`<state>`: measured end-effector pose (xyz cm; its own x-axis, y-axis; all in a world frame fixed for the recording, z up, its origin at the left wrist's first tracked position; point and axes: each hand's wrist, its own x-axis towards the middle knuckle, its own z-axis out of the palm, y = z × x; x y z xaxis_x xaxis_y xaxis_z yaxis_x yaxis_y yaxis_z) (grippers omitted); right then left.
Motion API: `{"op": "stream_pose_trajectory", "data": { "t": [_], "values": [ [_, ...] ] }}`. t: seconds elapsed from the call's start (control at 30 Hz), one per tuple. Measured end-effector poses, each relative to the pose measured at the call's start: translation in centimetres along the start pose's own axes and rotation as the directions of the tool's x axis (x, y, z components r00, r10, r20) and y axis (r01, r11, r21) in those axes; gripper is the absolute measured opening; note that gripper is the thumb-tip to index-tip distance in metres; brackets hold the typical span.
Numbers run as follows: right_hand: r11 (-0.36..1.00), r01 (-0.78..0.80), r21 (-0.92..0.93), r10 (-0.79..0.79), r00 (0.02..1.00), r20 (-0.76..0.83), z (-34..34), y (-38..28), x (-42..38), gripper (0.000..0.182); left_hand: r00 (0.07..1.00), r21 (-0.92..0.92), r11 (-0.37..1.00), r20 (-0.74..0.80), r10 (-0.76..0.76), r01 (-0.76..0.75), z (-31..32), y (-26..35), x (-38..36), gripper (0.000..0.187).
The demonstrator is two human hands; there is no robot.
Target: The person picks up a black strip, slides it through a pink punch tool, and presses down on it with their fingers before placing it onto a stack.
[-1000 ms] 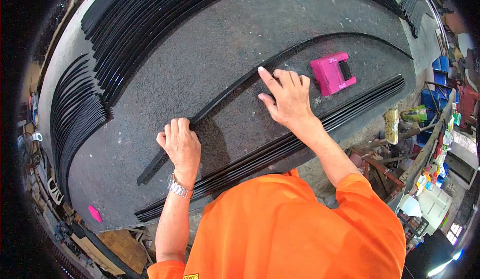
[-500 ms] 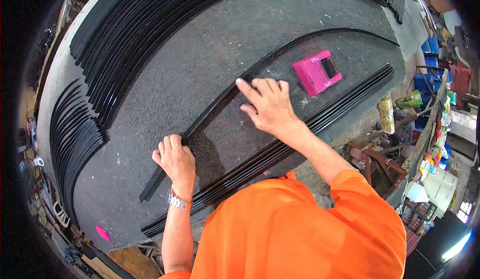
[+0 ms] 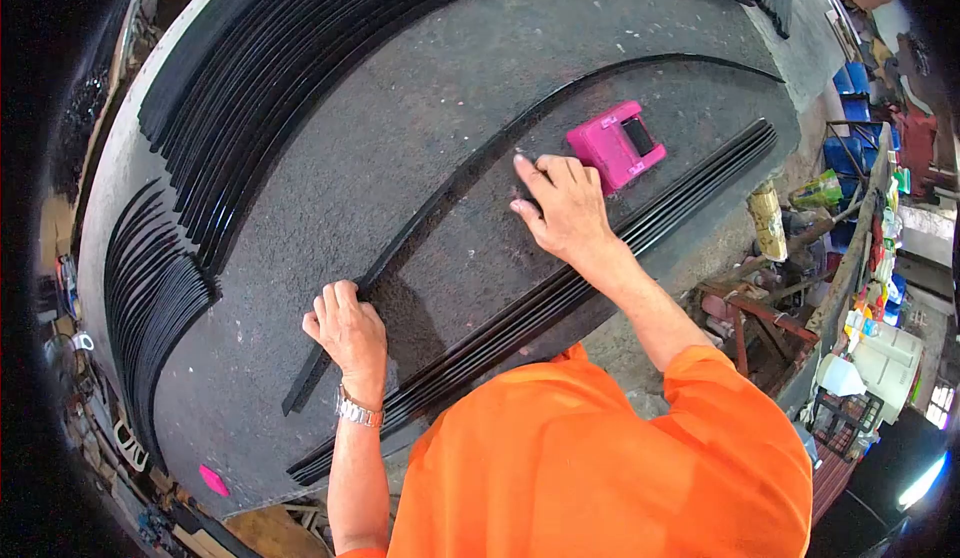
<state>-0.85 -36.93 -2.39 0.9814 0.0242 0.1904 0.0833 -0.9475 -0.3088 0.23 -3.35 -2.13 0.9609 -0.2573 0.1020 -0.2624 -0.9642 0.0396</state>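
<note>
A long, thin black strip (image 3: 455, 180) lies in a curve across the dark worktable (image 3: 480, 48). My left hand (image 3: 347, 333), with a metal watch at its wrist, has its fingers closed over the lower part of that strip. Off the strip, my right hand (image 3: 568, 206) hovers with its index finger and thumb spread, holding nothing. Just beyond its knuckles is a bright pink box (image 3: 613, 146) with a black inset, its near corner partly hidden by the fingers.
Several straight black strips (image 3: 500, 333) lie bundled along the near edge. Rows of curved black strips (image 3: 270, 88) line the far side, with another fanned stack (image 3: 155, 268) at left. A small pink piece (image 3: 213, 479) lies at the lower left. Clutter fills the floor at right.
My right hand has drawn away from the black strip toward the pink box. My left hand stays on the strip. The whole view has shifted slightly.
</note>
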Motion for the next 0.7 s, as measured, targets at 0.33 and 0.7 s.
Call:
{"op": "stream_pose_trajectory", "data": {
  "t": [0.33,0.7],
  "values": [
    [0.999,0.016,-0.047,-0.017,1.000,-0.025,-0.3,-1.5,-3.3,0.048,1.000,0.040,0.999,-0.026,0.004,-0.003,-0.3,0.6,-0.2,0.022],
    [0.999,0.027,-0.029,-0.026,0.999,0.038,-1.4,-3.1,-6.9,0.034,0.995,0.029,1.000,-0.097,0.010,-0.007,0.8,-0.2,-0.8,0.017]
  ]
}}
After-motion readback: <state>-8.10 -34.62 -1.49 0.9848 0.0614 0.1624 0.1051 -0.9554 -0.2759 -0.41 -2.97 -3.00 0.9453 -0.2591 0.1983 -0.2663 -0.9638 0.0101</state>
